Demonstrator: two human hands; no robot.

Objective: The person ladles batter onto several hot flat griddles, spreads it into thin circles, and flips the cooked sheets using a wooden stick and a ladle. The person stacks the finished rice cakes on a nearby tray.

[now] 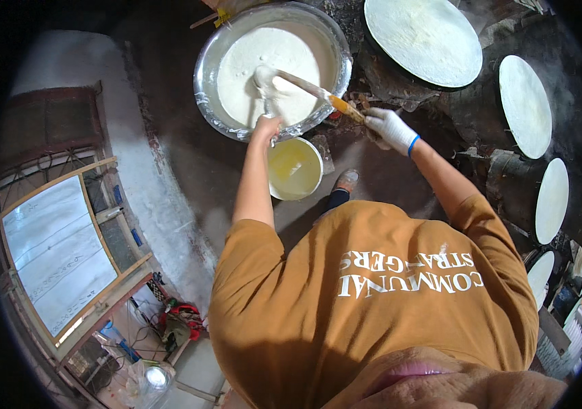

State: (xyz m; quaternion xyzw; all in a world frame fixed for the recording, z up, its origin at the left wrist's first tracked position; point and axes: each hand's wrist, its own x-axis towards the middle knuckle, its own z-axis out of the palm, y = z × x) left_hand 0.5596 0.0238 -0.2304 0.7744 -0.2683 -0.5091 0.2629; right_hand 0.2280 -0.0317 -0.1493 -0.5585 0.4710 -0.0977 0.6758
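My bare left hand [269, 128] grips the handle of a ladle [267, 105] at the near rim of a wide metal basin [209, 110]. White batter [245, 56] fills much of the basin, and the ladle's bowl is over it. My right hand [389, 129], in a white knit glove with a blue cuff, holds a wooden stick [344, 108] by its yellowish end. The stick slants across the basin's right rim, its batter-coated far end meeting the ladle's bowl. Whether that end carries a blade cannot be seen.
A bucket of yellowish liquid [296, 171] stands by the basin's near side. On my right, several round griddles run in a row, covered in white, including a large one [426, 41] and a smaller one [526, 107]. A whitish wall [153, 168] rises on the left.
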